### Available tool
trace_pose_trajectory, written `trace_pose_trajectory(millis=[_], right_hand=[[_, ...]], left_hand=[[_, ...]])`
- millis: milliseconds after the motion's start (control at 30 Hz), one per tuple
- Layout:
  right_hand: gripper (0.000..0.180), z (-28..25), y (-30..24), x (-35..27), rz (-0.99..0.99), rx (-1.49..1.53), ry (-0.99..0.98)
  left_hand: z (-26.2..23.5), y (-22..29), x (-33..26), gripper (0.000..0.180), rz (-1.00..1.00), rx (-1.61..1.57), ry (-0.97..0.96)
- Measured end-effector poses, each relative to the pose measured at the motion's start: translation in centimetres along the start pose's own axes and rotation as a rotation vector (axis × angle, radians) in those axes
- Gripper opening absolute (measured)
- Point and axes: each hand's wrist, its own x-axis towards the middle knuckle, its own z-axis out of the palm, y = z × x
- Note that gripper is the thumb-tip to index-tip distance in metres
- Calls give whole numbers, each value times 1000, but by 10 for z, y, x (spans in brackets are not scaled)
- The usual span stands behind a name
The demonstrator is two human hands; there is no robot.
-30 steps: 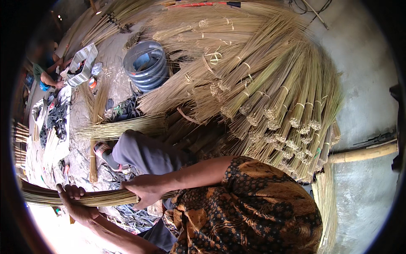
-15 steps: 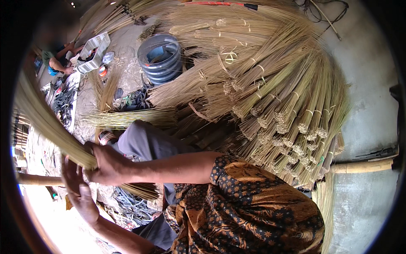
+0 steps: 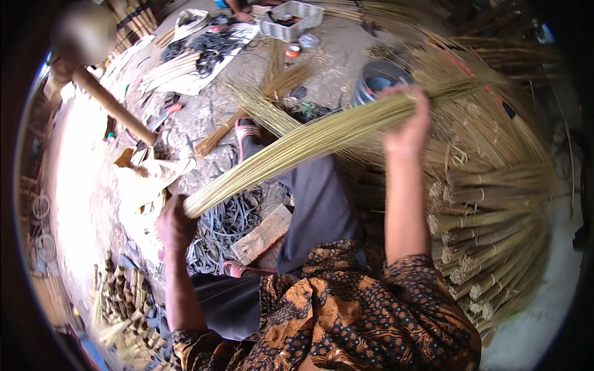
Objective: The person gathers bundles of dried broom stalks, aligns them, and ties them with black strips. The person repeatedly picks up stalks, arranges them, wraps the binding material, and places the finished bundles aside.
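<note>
— What lies along the left side?

— A round wooden pole (image 3: 114, 106) slants across pale, sunlit ground. Lower down sits a cluster of short, stubby cut stalks (image 3: 120, 303), dry and tan, standing close together.

— And the hands?

— The left hand (image 3: 175, 224) is closed tight around the butt end of a bundle of thin sticks (image 3: 297, 148). The bundle is long, straw-yellow to pale green, made of many fine stiff ribs packed side by side, narrow at the left hand and a little looser toward the far end. It runs on a slant, up from the left hand, over the person's lap, to the right hand (image 3: 405, 127), whose fingers curl over the top of it in a full grasp.

— What is under it?

— A heap of dark rubbery strips (image 3: 223, 226), tangled and glossy, and just beside it a flat rough wooden block (image 3: 263, 236). The person's legs in grey trousers (image 3: 318, 204) stretch forward, with a pink sandal (image 3: 246, 128) on the far foot. The shirt (image 3: 346, 315) is brown batik, patterned with small orange flowers.

— Farther right?

— A round grey metal pail (image 3: 378, 77) stands behind the bundle. Beyond the right forearm spreads a big pile of tied stick bundles (image 3: 495, 210), their cut ends frayed and pale, fanned out across the concrete floor (image 3: 538, 321).
</note>
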Motion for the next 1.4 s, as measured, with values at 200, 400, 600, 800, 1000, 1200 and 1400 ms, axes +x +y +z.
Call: trace_pose_trajectory(millis=[200,400,600,800,1000,1200,1400], right_hand=[[85,-117,-35,55,-102,-68,609],[33,-16,192,-25,319,-737,-255],[80,58,296,-160,532,-773,-1049],[64,-23,322,-190,975,-985,-728],[45,-54,334,-202,1267,-1100,-756],[33,-46,331,-201,1303,-1029,-516],[25,-43,317,-194,1428,-866,-392]], left_hand=[[-94,-98,-87,27,-682,358,-163],[-113,-92,-84,14,-979,-217,-277],[-3,-24,-54,22,-1236,-1172,-165],[156,40,-77,17,-1461,-1572,-463],[220,76,-115,28,-1534,-1375,-678],[207,71,-115,38,-1542,-1615,-529],[190,65,-110,40,-1609,-1727,-544]])
